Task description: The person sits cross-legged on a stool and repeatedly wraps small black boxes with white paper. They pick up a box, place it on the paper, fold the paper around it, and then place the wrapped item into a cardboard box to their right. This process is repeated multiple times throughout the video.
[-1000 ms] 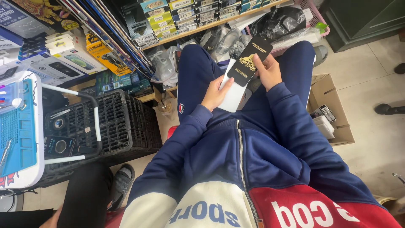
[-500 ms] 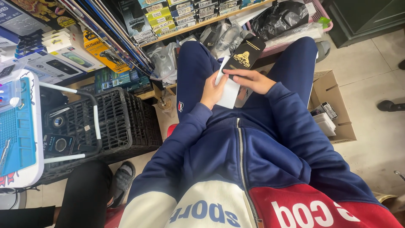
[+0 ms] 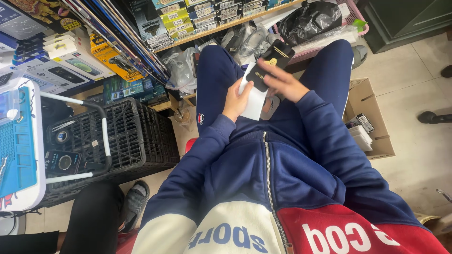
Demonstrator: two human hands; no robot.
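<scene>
From the head view, you sit with your left hand (image 3: 234,98) in a closed grip on a white card (image 3: 254,99) over your lap, steadying it while your right hand (image 3: 281,83) grips black sleeves (image 3: 269,62) above it.

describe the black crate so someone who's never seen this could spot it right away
Start from the seated person's blue-trousered legs and look toward the left of the picture. On the floor below the shelves of boxed goods stands the black crate, beside a blue and white work mat. Its open lattice walls and the white tube bent across it set it apart from the cardboard box on the other side.
</scene>
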